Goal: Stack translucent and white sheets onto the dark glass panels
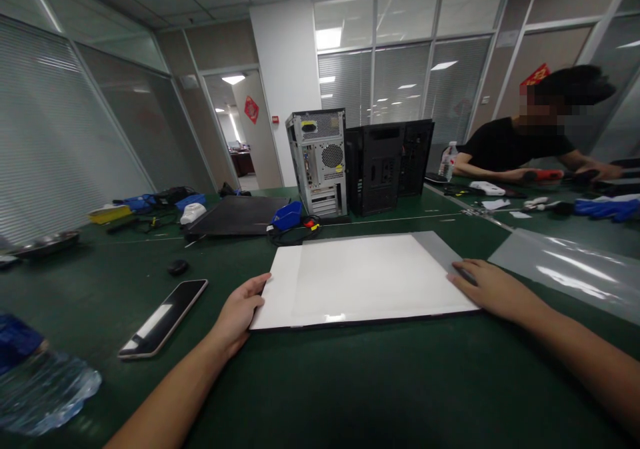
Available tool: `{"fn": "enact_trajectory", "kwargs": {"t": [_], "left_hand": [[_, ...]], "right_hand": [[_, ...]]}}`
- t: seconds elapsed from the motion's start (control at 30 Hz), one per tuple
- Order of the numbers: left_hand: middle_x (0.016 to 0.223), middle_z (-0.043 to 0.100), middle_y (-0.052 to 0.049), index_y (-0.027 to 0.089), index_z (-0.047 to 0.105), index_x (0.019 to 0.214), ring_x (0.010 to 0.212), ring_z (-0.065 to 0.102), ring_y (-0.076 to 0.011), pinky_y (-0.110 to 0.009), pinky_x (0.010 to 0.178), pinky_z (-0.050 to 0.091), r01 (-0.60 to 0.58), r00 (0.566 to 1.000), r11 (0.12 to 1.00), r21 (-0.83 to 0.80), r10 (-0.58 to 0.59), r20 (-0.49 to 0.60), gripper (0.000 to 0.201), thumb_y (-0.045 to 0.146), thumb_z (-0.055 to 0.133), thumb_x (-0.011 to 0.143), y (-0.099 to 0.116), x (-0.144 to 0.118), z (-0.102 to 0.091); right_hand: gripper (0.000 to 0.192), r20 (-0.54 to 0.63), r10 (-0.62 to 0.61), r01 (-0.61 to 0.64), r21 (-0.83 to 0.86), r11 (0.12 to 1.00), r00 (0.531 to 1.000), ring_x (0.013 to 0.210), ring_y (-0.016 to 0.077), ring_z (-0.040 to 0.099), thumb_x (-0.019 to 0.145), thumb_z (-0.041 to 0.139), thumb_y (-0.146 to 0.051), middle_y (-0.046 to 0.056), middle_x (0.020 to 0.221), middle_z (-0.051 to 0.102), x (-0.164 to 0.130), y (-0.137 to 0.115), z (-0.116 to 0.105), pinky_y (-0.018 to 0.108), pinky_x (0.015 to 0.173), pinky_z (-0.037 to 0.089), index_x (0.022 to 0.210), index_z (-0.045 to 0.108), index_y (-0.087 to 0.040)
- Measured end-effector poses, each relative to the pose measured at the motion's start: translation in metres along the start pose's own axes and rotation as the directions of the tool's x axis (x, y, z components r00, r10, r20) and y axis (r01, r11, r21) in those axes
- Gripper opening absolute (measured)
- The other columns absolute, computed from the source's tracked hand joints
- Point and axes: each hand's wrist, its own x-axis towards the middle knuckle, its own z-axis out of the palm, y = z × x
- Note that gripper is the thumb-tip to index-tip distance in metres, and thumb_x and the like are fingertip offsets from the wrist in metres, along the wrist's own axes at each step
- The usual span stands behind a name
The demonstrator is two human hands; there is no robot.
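White panel point(370, 279), head view: it lies towards us from the silver computer case point(320, 162). Our left hand point(243, 309) holds its left edge between thumb and fingers; our right hand point(483, 286) curls at the right edge, and we cannot tell how firmly. Light, even edge pressure seems best. Phone point(164, 319) left of the case, clear sheet point(570, 269) right; green tabletop point(350, 382) shows broadest on the case's near side.

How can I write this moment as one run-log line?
left hand: holds left edge of white panel | right hand: at panel's right edge, grip unclear | phone: on green table
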Motion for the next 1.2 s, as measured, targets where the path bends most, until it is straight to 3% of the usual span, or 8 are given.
{"fn": "enact_trajectory", "kwargs": {"t": [0.3,0.53,0.7,0.8,0.9,1.03,1.13,1.2], "left_hand": [[0.126,0.063,-0.011,0.018,0.059,0.122,0.063,0.064,-0.0106,-0.022,0.055,0.050,-0.001,1.000,1.000,0.008,0.001,0.011,0.057,-0.002,0.058,0.069,-0.004,0.005,-0.003],[0.123,0.064,-0.011,0.018,0.060,0.120,0.064,0.065,-0.0113,-0.023,0.055,0.051,-0.004,1.000,1.000,0.004,0.004,0.000,0.058,-0.004,0.058,0.067,-0.002,0.001,0.000],[0.126,0.063,-0.012,0.018,0.059,0.123,0.064,0.066,-0.0118,-0.022,0.055,0.051,0.004,1.000,1.000,0.016,-0.005,0.003,0.061,-0.006,0.055,0.067,0.000,0.000,0.001],[0.129,0.062,-0.012,0.018,0.056,0.125,0.061,0.064,-0.0107,-0.021,0.052,0.050,0.005,1.000,0.999,0.035,-0.006,0.011,0.063,-0.007,0.052,0.067,0.000,0.001,0.001],[0.129,0.061,-0.012,0.018,0.055,0.125,0.060,0.063,-0.0106,-0.021,0.051,0.049,-0.003,1.000,0.999,0.045,0.001,0.024,0.065,-0.007,0.051,0.065,-0.002,0.002,0.000],[0.129,0.061,-0.012,0.018,0.056,0.124,0.064,0.065,-0.0125,-0.022,0.051,0.049,-0.020,0.999,0.999,0.049,0.018,0.041,0.071,-0.008,0.051,0.059,-0.003,0.003,-0.004],[0.128,0.061,-0.012,0.018,0.058,0.123,0.065,0.065,-0.0130,-0.022,0.051,0.048,-0.029,0.999,0.999,0.045,0.027,0.045,0.072,-0.007,0.051,0.056,-0.004,0.003,-0.005],[0.127,0.062,-0.012,0.018,0.058,0.123,0.065,0.065,-0.0133,-0.022,0.051,0.048,-0.027,0.999,0.999,0.041,0.025,0.038,0.073,-0.007,0.051,0.055,-0.004,0.003,-0.004]], "right_hand": [[0.079,0.029,-0.071,0.072,-0.029,0.997,0.997,0.116,0.0295,0.053,0.086,0.026,-0.076,0.011,0.137,0.051,-0.015,-0.046,-0.017,0.048,0.098,0.045,0.137,0.053,-0.021],[0.069,0.001,-0.168,0.168,-0.046,0.985,0.986,0.113,0.0293,0.055,0.088,0.031,-0.071,0.011,0.132,0.054,-0.019,-0.060,-0.018,0.047,0.097,0.045,0.132,0.057,-0.024],[0.061,-0.006,-0.233,0.233,0.038,0.972,0.972,0.111,0.0255,0.056,0.090,0.031,-0.066,0.007,0.127,0.058,-0.018,-0.067,-0.025,0.043,0.097,0.045,0.124,0.063,-0.026],[0.060,-0.047,-0.156,0.157,0.011,0.988,0.987,0.114,0.0251,0.054,0.090,0.032,-0.065,0.006,0.128,0.057,-0.008,-0.044,-0.025,0.043,0.101,0.042,0.126,0.061,-0.026],[0.064,-0.080,0.062,-0.071,-0.114,0.991,0.995,0.121,0.0280,0.049,0.088,0.036,-0.064,0.009,0.136,0.050,0.003,0.005,-0.025,0.043,0.102,0.040,0.136,0.052,-0.024],[0.077,-0.101,0.346,-0.358,-0.164,0.919,0.933,0.125,0.0451,0.041,0.085,0.036,-0.067,0.028,0.138,0.040,0.005,0.066,-0.023,0.058,0.093,0.039,0.135,0.050,-0.010],[0.084,-0.058,0.446,-0.449,-0.165,0.878,0.893,0.116,0.0491,0.048,0.084,0.026,-0.074,0.033,0.132,0.043,0.002,0.082,-0.019,0.061,0.081,0.042,0.127,0.056,-0.009],[0.078,-0.038,0.423,-0.423,-0.172,0.890,0.905,0.115,0.0458,0.050,0.086,0.022,-0.072,0.029,0.132,0.046,0.002,0.080,-0.015,0.060,0.081,0.042,0.129,0.055,-0.015]]}}
